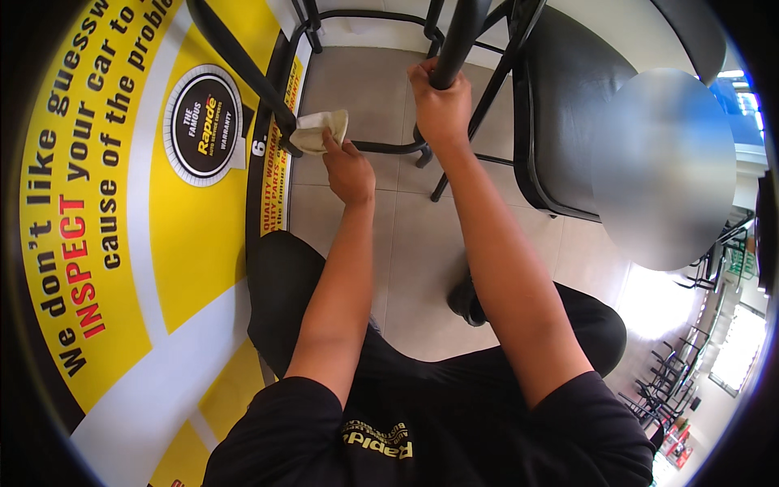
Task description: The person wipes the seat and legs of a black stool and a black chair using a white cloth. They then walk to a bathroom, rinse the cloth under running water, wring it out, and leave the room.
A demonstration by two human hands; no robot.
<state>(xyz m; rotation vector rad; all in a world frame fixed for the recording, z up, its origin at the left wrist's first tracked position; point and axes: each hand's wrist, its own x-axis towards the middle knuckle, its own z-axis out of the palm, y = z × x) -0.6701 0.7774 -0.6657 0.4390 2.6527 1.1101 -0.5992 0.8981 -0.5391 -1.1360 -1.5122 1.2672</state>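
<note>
My right hand [442, 105] is wrapped around a thick black metal chair leg [459, 42] at the upper middle. To the left, my left hand [350, 172] pinches a cream-coloured cloth [320, 132]. The cloth is folded over and rests against the lower corner of the black chair frame [273, 102], near where a horizontal bar [383, 148] meets the upright. That bar runs from the cloth across to below my right hand. The tips of some left fingers lie on top of the cloth; the thumb is partly hidden.
A yellow, white and black printed wall panel [199, 268] stands close on my left. Another chair with a black padded seat [560, 105] is on the right, partly behind a blurred patch. Beige floor tiles [422, 268] lie below. Several stacked black chairs [677, 373] stand farther right.
</note>
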